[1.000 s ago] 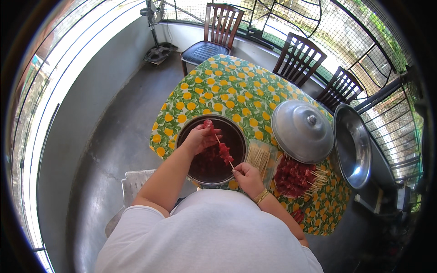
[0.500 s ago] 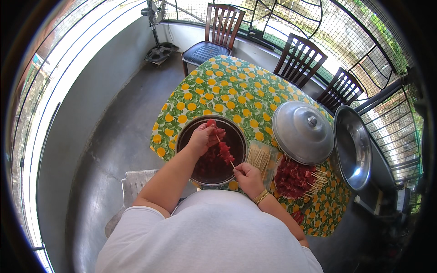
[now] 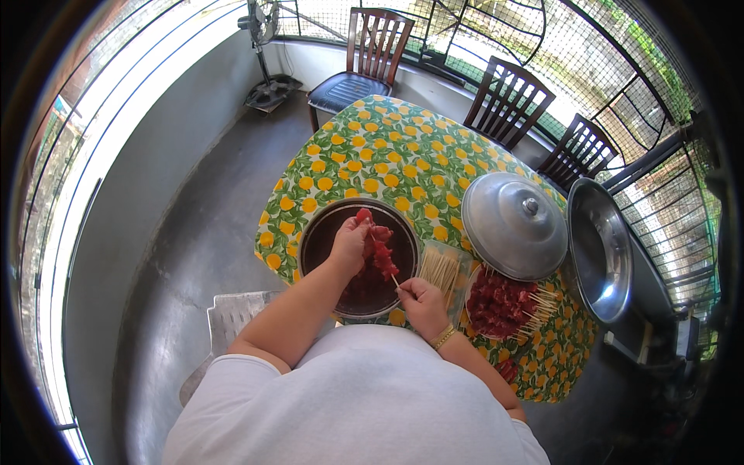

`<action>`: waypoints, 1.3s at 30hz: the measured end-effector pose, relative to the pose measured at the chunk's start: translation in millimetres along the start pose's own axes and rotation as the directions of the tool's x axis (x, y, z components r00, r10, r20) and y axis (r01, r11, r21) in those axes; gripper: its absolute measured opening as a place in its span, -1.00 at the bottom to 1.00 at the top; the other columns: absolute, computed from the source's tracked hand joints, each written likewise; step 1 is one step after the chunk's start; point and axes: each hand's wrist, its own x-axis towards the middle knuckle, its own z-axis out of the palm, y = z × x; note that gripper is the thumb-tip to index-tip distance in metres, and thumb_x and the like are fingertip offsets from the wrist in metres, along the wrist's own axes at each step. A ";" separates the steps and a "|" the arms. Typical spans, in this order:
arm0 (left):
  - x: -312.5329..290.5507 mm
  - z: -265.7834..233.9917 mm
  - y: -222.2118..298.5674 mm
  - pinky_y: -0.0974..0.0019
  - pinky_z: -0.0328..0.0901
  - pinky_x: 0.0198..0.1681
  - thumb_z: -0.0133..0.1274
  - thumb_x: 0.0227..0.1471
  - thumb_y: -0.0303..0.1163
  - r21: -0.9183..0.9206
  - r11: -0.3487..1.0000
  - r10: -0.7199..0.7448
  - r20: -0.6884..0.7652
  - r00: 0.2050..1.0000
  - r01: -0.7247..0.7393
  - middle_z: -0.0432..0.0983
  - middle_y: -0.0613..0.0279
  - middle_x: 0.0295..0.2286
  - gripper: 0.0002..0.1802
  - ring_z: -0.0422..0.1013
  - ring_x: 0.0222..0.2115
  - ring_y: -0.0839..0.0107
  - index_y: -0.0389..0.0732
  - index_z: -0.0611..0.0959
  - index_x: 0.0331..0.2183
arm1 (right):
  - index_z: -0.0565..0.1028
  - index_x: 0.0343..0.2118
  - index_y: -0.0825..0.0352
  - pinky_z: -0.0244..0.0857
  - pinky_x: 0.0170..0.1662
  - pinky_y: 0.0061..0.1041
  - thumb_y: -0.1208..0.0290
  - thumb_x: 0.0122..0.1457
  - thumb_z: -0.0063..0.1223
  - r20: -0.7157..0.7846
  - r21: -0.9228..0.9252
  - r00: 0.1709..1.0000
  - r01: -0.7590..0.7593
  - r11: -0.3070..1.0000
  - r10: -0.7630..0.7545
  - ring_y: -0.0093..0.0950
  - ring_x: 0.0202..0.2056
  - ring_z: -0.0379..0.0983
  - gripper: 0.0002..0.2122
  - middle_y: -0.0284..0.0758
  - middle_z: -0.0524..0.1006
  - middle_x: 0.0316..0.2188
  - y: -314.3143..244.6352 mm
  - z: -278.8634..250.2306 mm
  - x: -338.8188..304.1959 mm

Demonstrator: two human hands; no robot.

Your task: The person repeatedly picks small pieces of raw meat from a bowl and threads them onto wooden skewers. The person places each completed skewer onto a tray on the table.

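Observation:
Over a large round pot [image 3: 313,242] of dark red marinated meat, my right hand [image 3: 424,306] pinches the bare lower end of a bamboo skewer [image 3: 396,280]. Chunks of red meat [image 3: 383,256] are threaded along its upper part. My left hand [image 3: 353,244] is closed on a piece of meat at the skewer's upper end, its fingertips partly hidden. To the right of the pot, a clear container [image 3: 459,280] holds loose bamboo sticks [image 3: 439,270]. Beside it, a plate is piled with meat skewers [image 3: 496,304], their stick ends pointing right.
A domed metal lid [image 3: 514,225] lies behind the plate, and a big metal basin [image 3: 601,252] leans at the table's right edge. The lemon-patterned tablecloth [image 3: 372,167] covers the table. Dark wooden chairs [image 3: 508,101] stand along the far side, with a fan [image 3: 267,89] at the back left.
My left hand has moved slightly down and right along the skewer, and the meat at the upper end now sits closer to the other chunks. My right hand stays nearly still.

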 end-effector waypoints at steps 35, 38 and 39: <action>-0.3 14.5 -5.7 0.20 0.51 -0.16 -0.13 0.31 -0.29 0.077 0.878 0.475 -0.022 0.880 -0.472 0.52 0.16 -0.47 -0.77 0.54 -0.41 0.35 -0.28 0.47 -0.25 | 0.54 -0.36 0.40 0.30 -0.42 -0.56 0.48 0.19 0.11 0.026 0.033 0.999 -0.023 0.999 0.022 -0.58 -0.53 0.43 -0.91 -0.32 0.51 -0.58 -3.9 6.4 -5.0; -4.5 20.2 -9.2 0.26 0.49 -0.18 -0.13 0.32 -0.28 0.086 0.862 0.499 0.031 0.866 -0.500 0.53 0.17 -0.46 -0.75 0.54 -0.39 0.37 -0.28 0.48 -0.24 | 0.52 -0.34 0.40 0.28 -0.42 -0.63 0.49 0.21 0.09 0.036 0.069 0.999 -0.029 0.997 0.026 -0.68 -0.52 0.39 -0.92 -0.41 0.49 -0.57 -2.7 7.5 -5.3; -7.0 21.8 -10.1 0.31 0.48 -0.20 -0.14 0.32 -0.28 0.114 0.874 0.474 0.013 0.881 -0.472 0.54 0.18 -0.46 -0.75 0.54 -0.39 0.38 -0.28 0.49 -0.25 | 0.53 -0.35 0.40 0.28 -0.44 -0.60 0.49 0.19 0.10 0.022 0.083 0.999 -0.029 0.996 0.027 -0.66 -0.54 0.39 -0.91 -0.38 0.51 -0.59 -2.5 8.4 -5.2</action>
